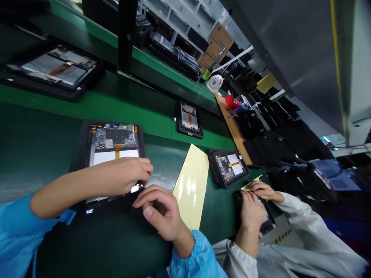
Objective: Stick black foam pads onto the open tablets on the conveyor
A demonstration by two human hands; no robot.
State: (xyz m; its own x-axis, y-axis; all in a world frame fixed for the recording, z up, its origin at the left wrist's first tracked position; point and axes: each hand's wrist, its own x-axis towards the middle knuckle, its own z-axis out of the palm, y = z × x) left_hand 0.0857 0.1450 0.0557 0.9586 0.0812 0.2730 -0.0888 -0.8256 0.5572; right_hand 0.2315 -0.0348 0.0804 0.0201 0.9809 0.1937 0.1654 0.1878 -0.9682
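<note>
An opened tablet lies in a black holder in front of me, its circuit board, orange flex cable and white battery exposed. My left hand reaches across its lower part, fingers curled down at the right side. What those fingers pinch is hidden; a small shiny dark piece shows just beneath them. My right hand is at the holder's lower right corner, fingertips at the edge, the thumb apart from the fingers and nothing visible between them. Much of the battery area is covered by my left forearm.
A pale yellow sheet lies right of the tablet on the green bench. More opened tablets sit in black holders: a blurred one, a small one and another. A co-worker's hands work on a device at right.
</note>
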